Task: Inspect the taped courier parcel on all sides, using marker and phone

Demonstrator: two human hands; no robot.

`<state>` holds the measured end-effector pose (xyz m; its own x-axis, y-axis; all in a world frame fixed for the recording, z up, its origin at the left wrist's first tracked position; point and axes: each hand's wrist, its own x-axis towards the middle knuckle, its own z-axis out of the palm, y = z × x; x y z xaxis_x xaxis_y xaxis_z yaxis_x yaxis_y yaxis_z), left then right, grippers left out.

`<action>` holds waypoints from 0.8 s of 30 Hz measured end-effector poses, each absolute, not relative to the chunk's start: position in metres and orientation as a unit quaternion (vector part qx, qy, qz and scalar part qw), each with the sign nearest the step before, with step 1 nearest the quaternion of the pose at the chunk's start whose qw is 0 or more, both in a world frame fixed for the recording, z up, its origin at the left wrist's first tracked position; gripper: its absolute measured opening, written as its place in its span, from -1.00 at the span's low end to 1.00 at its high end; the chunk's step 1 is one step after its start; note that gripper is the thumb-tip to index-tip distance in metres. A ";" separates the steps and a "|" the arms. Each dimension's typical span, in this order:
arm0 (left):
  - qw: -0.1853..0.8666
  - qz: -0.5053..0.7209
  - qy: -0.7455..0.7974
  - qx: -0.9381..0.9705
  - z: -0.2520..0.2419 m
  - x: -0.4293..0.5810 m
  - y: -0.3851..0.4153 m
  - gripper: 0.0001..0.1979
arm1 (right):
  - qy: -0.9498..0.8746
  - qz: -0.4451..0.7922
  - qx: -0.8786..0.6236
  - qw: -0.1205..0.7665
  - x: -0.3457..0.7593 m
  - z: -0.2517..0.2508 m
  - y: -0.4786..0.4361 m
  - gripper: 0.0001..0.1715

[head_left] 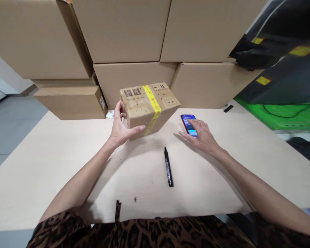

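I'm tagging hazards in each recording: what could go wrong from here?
The tilted carton, gripped near one end by the left hand alone, might slip or swing. If dropped, it could knock the phone, close by under the fingers of the right hand. The loose marker on the table might roll if bumped.

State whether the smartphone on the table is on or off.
On: the smartphone is lit up in blue, though the right hand partly covers it. Finer detail is too small to read.
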<state>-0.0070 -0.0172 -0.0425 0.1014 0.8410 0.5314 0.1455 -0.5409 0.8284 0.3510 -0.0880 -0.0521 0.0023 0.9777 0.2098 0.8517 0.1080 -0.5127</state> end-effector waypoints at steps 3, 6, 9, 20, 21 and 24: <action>0.448 0.570 0.366 0.584 -0.029 -0.004 -0.028 -0.02 | -0.669 0.330 -0.554 0.370 0.331 -0.041 -0.083 0.19; 0.551 0.571 0.341 0.504 -0.020 0.005 -0.041 -0.24 | -0.625 0.499 -0.422 0.427 0.300 -0.030 -0.080 0.23; 0.597 0.552 0.345 0.469 -0.016 0.013 -0.050 -0.26 | -0.576 0.562 -0.357 0.475 0.266 -0.022 -0.078 0.17; 0.617 0.471 0.318 0.544 -0.034 0.005 -0.046 0.06 | -0.335 0.627 -0.419 0.565 0.233 -0.024 -0.068 -0.31; 0.614 0.473 0.317 0.547 -0.036 0.006 -0.046 0.02 | -0.337 0.627 -0.419 0.564 0.236 -0.027 -0.067 -0.31; 0.602 0.494 0.322 0.538 -0.037 0.007 -0.046 -0.13 | -0.372 0.634 -0.394 0.552 0.243 -0.033 -0.065 -0.26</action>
<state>0.0068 -0.0461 -0.0374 0.3038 0.9417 0.1446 -0.2486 -0.0681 0.9662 0.2433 -0.0655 -0.0326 -0.0812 0.9928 -0.0884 -0.4069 -0.1140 -0.9063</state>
